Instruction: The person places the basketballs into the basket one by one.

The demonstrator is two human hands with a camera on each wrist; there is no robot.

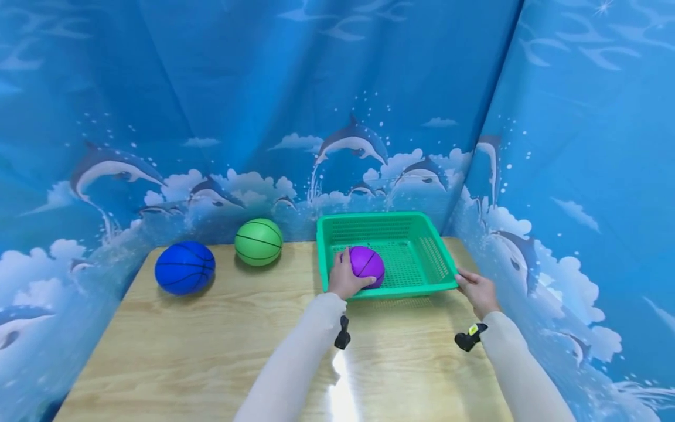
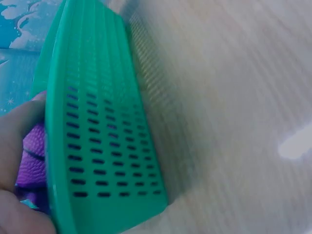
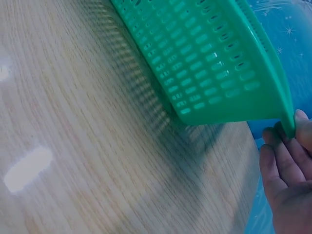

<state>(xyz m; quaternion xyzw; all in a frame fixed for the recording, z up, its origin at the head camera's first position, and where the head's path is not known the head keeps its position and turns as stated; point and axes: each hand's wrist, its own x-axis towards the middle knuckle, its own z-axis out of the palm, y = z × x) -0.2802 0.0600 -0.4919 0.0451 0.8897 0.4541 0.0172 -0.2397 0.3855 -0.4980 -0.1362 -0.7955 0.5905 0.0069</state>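
Purple ball (image 1: 367,266) sits inside the green basket (image 1: 369,225), toward its eight o'clock side. Leftmost, a blue ball (image 1: 185,268) rests on the wooden table (image 1: 211,351); a light green ball (image 1: 258,242) lies between two and three o'clock from it. The left hand (image 1: 346,276) clamps thumb and fingers on the purple ball. Farthest right, the right hand (image 1: 479,292) pinches the basket's rim at four o'clock.

The left arm (image 1: 296,357) and right arm (image 1: 521,363) stretch toward the far side, well apart; the left grip (image 1: 347,278) curves with thumb (image 1: 364,282) spread from fingers (image 1: 339,258), the right grip (image 1: 478,292) pinches between thumb and fingers.
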